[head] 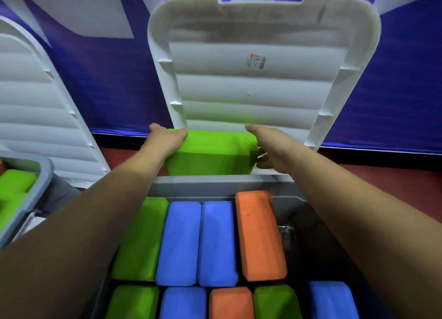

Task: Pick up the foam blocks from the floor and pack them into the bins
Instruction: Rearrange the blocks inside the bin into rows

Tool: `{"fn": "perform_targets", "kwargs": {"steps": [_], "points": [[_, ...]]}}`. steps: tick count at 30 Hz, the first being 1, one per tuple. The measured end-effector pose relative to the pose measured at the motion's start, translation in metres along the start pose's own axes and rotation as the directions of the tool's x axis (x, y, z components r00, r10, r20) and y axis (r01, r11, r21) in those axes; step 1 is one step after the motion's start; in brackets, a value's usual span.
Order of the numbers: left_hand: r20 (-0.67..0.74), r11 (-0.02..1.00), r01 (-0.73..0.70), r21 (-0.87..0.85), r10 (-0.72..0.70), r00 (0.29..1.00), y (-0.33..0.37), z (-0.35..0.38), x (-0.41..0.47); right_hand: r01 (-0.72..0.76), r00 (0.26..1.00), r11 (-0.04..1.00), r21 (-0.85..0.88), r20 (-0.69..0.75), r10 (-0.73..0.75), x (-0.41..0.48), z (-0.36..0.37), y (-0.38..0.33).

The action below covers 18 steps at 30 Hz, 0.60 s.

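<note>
There, green block (210,155) between left hand (165,140), right hand (270,146)

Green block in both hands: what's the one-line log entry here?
step: packing | left hand: holds green block | right hand: holds same block | where: near grey bin far rim | bin: gap beside orange block

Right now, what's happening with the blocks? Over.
Holding green block: left hand, right hand gripping. Block at bin far rim. Gap beside orange block; nothing blocking.

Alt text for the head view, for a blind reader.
The left hand and right hand hold a green block at the far rim of a grey bin holding green, blue and orange blocks; white lid stands open behind.
</note>
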<state>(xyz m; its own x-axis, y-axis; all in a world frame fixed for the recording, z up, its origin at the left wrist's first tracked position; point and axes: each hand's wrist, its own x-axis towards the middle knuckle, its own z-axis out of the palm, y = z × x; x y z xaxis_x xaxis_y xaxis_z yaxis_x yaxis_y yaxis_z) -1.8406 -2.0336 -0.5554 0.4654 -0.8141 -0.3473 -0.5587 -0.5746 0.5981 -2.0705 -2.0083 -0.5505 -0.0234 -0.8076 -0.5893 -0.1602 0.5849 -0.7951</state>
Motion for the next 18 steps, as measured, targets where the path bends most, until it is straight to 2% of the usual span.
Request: {"fn": "perform_targets", "kwargs": {"steps": [3,6,9,11,13,14,16,18], "points": [[-0.017,0.980,-0.002,-0.201,-0.002,1.000,0.011,-0.025,-0.035,0.075,0.993,0.985,0.157,-0.105,-0.059,-0.035,-0.007,-0.009],[-0.042,0.902,0.026,-0.432,-0.049,0.998,0.021,-0.054,-0.069,0.118,0.982,0.955,0.272,-0.176,-0.071,-0.080,-0.014,-0.013],[-0.153,0.859,-0.134,-0.494,0.066,0.986,0.020,-0.072,-0.104,0.190,0.957,0.931,0.310,-0.270,-0.106,-0.118,-0.024,-0.016],[-0.120,0.769,-0.183,-0.613,0.138,0.983,0.016,-0.076,-0.132,0.207,0.951,0.924,0.322,-0.289,-0.112,-0.146,-0.035,-0.021],[-0.109,0.668,-0.205,-0.715,0.183,0.977,0.005,-0.072,-0.160,0.193,0.965,0.903,0.384,-0.243,-0.103,-0.182,-0.042,-0.032],[-0.116,0.635,-0.218,-0.741,0.199,0.973,-0.001,-0.068,-0.172,0.194,0.968,0.901,0.388,-0.226,-0.111,-0.199,-0.046,-0.036],[-0.074,0.589,-0.216,-0.779,0.256,0.964,-0.013,-0.056,-0.193,0.231,0.932,0.926,0.298,-0.340,-0.123,-0.219,-0.058,-0.035],[0.077,0.591,-0.117,-0.798,0.293,0.953,-0.025,-0.038,-0.207,0.318,0.835,0.942,0.102,-0.501,-0.228,-0.240,-0.068,-0.033]]}}
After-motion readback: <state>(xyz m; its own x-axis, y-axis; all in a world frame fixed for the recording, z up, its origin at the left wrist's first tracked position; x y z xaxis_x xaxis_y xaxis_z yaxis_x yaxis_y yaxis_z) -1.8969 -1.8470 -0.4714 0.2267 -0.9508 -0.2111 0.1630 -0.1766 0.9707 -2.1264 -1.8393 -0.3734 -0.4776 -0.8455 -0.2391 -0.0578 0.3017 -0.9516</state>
